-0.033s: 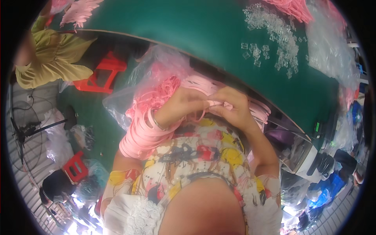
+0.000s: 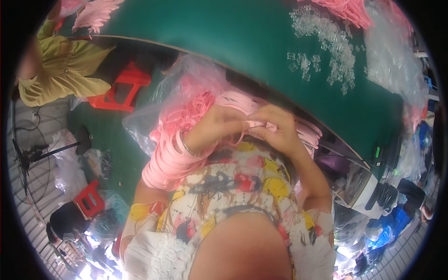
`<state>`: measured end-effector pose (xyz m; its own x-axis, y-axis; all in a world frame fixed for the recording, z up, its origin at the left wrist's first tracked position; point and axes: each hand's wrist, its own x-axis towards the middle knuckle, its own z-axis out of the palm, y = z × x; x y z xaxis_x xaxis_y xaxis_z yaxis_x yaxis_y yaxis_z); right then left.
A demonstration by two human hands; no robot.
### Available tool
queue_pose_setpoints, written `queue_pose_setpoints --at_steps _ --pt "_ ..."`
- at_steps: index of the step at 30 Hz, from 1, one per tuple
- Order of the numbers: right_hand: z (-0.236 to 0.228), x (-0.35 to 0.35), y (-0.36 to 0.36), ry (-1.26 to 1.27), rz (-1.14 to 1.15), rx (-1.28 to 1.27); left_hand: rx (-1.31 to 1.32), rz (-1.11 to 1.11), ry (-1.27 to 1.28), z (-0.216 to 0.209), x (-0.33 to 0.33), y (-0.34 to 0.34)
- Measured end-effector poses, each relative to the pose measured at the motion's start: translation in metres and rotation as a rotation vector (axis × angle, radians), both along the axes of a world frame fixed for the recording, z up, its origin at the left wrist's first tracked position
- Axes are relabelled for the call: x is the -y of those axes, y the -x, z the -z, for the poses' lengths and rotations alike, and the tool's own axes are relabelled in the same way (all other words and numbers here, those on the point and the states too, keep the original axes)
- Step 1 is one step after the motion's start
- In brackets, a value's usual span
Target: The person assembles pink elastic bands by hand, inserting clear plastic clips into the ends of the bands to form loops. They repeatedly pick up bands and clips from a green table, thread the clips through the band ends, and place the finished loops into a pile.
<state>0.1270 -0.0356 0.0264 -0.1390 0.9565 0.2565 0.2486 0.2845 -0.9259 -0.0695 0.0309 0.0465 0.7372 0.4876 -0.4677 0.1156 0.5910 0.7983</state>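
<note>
Close in front of my body, my left hand [image 2: 227, 121] and my right hand [image 2: 276, 123] meet, each pinching a thin pink strap [image 2: 255, 123] between fingers and thumb. Any small part at the fingertips is too small to make out. A thick bundle of looped pink straps [image 2: 161, 168] hangs around my left forearm, below a bracelet at the wrist. More flat pink straps [image 2: 235, 99] lie behind my hands, under the table's edge. Beside my left hand, tangled pink straps [image 2: 198, 109] fill a clear plastic bag [image 2: 147, 122].
Across the front stretches a green table [image 2: 224, 32]. Small clear plastic pieces [image 2: 333, 51] are scattered on it, near pink straps [image 2: 343, 10] and a plastic sheet [image 2: 389, 51]. Left are a red stool [image 2: 123, 86] and a person in a yellow-green garment [image 2: 65, 70]. A box [image 2: 364, 186] stands right.
</note>
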Motion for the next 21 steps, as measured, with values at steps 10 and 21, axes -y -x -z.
queue_pose_setpoints --at_steps 10,21 --pt "-0.005 0.011 0.004 0.145 0.123 0.098 -0.211 -0.072 -0.912 0.009 0.018 -0.005" --pt "0.000 0.021 0.022 0.009 0.203 0.144 -0.198 -0.150 -1.015 0.017 0.026 0.004"
